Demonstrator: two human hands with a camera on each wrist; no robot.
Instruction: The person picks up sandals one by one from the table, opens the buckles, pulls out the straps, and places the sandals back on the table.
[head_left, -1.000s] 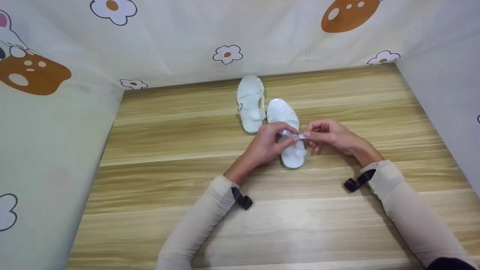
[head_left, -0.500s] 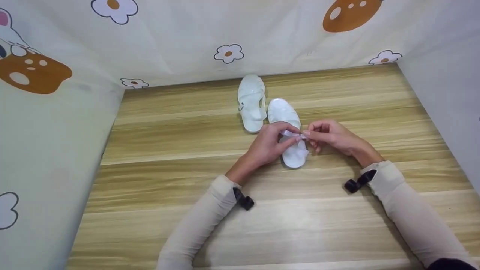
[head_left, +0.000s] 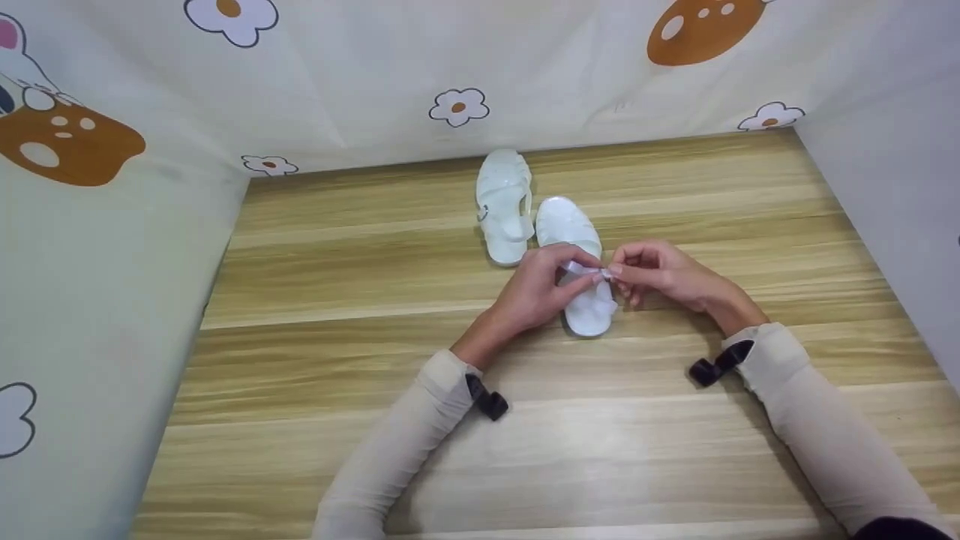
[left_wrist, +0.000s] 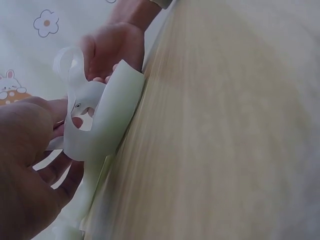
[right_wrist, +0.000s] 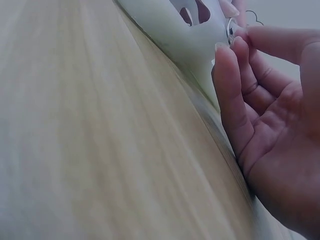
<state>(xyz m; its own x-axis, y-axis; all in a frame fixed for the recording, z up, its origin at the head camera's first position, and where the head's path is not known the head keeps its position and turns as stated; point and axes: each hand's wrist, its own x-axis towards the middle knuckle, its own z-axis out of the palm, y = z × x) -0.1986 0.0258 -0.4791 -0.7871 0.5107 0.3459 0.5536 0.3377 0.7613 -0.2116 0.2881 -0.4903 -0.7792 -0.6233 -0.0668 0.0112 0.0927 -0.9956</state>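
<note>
Head view, left to right. A patterned cloth printed with flowers and brown shapes hangs as a wall on the left and runs along the back of a wooden table. Near the back edge lies the far sandal, white, sole down, untouched. Just to its right, and a little nearer the person, lies the near sandal, also white, its toe pointing toward the back cloth and its heel toward the person.

The left hand comes in from the lower left, its cream sleeve carrying a black wrist mount. Its fingers are curled and pinch the strap of the near sandal over the shoe's middle. The right hand meets it from the other side, fingertips pinching the same strap at its end, so that both hands touch the strap just beside each other above the sandal.

Left wrist view: the strap rises in a loop from the sandal's side wall, and a small metal buckle shows beside it.

Right wrist view: the right fingertips press against a metal fastener on the sandal's side. A plain grey wall closes the right.
</note>
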